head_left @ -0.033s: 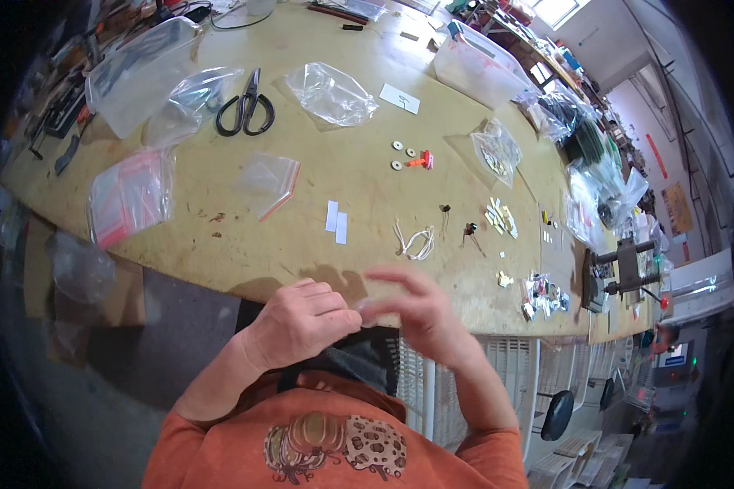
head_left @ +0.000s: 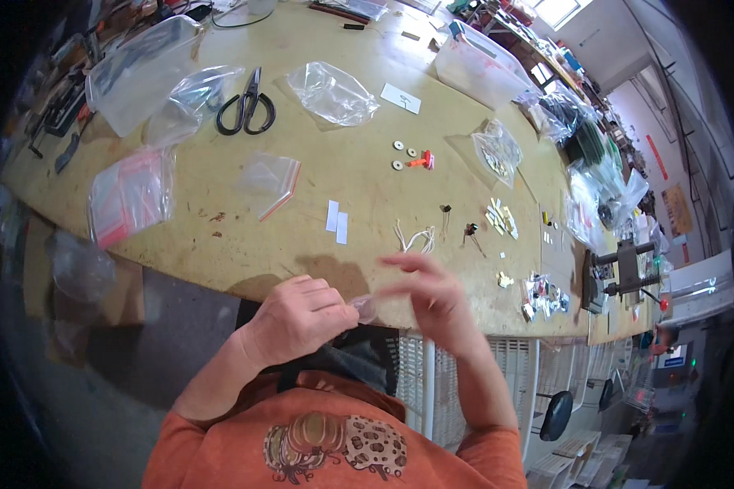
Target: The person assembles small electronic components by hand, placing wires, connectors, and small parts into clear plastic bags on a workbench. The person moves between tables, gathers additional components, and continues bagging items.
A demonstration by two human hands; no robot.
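Observation:
At the table's near edge my left hand (head_left: 296,322) is closed, knuckles up. A small piece of clear plastic (head_left: 365,308) sticks out from its fingertips; its exact kind is too blurred to tell. Just right of it, my right hand (head_left: 436,306) is raised with fingers apart, smeared by motion, and nothing shows in them. Beyond the right hand lies a white cord (head_left: 418,240). Two white paper strips (head_left: 342,228) rest in front of my left hand. Two small dark parts with thin legs (head_left: 470,231) lie to the right.
Black-handled scissors (head_left: 247,110) and clear bags (head_left: 332,94) lie farther back. Washers (head_left: 397,165) sit beside a red-orange piece (head_left: 422,160). A zip bag (head_left: 273,183) and a bag stack (head_left: 132,196) are at left. A small press (head_left: 628,269) stands at right.
My right hand has moved slightly up and to the right, away from my left fingertips. More of the clear plastic shows now. My left hand has barely moved.

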